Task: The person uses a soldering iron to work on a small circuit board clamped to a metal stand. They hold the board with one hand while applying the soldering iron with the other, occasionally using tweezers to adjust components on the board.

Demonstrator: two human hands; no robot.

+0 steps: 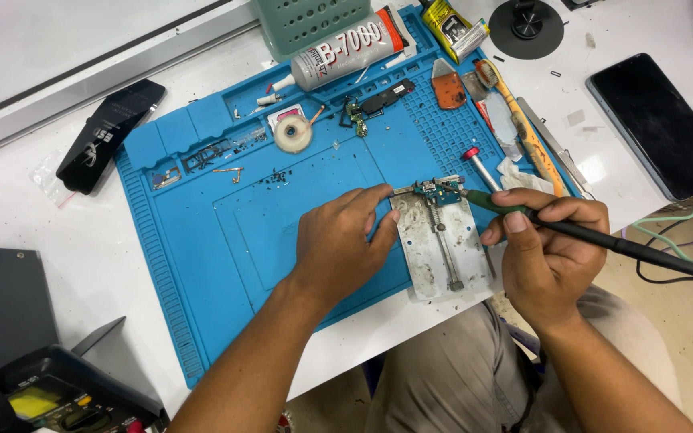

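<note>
Blue mat [202, 240] carries a metal jig [441, 248]; small board [431, 191] clamped at jig's top. Left hand [338, 240] pinches what looks like tweezers, steadying it. Right hand [547, 248] grips soldering iron [603, 239], tip on board.

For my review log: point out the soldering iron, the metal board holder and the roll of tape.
soldering iron [571, 231], head view, on its black handle.
metal board holder [425, 240], head view, on its bare plate.
roll of tape [293, 133], head view, on its rim.
</note>
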